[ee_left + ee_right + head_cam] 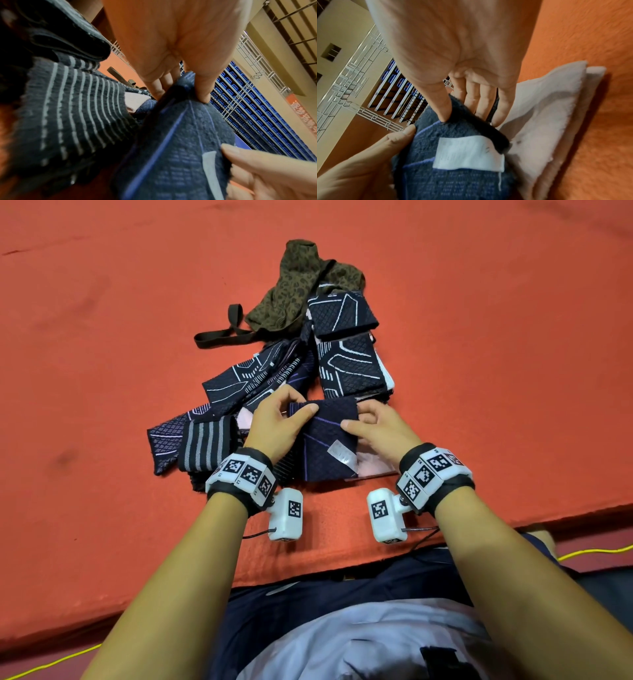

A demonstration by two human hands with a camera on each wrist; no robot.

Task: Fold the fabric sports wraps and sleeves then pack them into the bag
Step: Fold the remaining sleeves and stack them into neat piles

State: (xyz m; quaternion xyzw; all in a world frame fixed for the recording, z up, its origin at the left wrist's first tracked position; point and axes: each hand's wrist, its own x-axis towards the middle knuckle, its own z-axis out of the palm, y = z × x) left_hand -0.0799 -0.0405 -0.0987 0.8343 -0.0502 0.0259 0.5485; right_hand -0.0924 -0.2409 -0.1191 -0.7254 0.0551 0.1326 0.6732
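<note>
Both hands pinch one navy knit sleeve with purple lines (325,436), near centre of the orange mat (102,371). Left hand (274,422) pinches its far-left edge, thumb on top, fingers curled behind; right hand (380,429) pinches the right edge, thumb on top, fingers tucked under. A white care label (469,152) shows on the sleeve's near part. Sleeve lies partly over pale pink fabric (547,121). Just left: grey-striped wrap (205,443) and unfolded navy patterned sleeves (239,381). Far of the hands: two folded navy sleeves (346,347) in a row. Beyond them, olive leopard-print bag (301,285) lies crumpled, its dark strap (222,333) trailing left.
</note>
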